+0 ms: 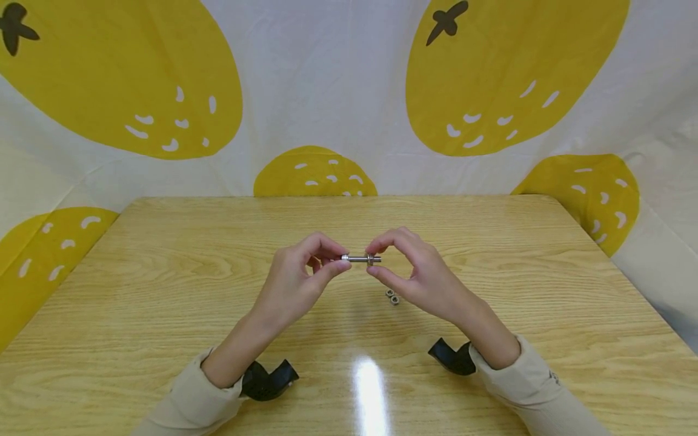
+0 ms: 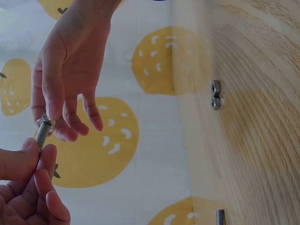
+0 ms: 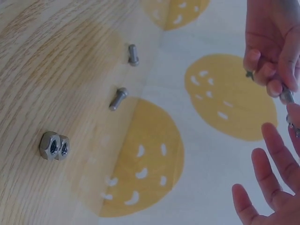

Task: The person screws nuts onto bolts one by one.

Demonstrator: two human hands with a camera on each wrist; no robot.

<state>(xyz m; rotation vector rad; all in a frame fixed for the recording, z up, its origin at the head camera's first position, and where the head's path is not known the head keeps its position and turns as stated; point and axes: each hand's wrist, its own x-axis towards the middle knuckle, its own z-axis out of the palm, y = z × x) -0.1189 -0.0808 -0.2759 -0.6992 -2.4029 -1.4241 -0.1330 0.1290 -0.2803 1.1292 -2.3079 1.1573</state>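
Held level above the table, a steel bolt (image 1: 357,258) spans the space between the two hands. My left hand (image 1: 297,275) pinches it at the head end with thumb and fingertips. At its threaded end a hex nut (image 1: 371,260) sits around the shank, with the bolt tip poking out past it. My right hand (image 1: 417,272) pinches this nut between thumb and index finger. Its other fingers are spread loosely in the right wrist view. Below the right hand, two loose nuts (image 3: 49,145) lie side by side on the wood.
Two more bolts (image 3: 118,99) lie on the wooden table (image 1: 191,242), seen in the right wrist view; the left hand hides them in the head view. A white cloth (image 1: 322,79) with yellow fruit hangs behind the table. Black wrist mounts (image 1: 269,381) stick out from both sleeves.
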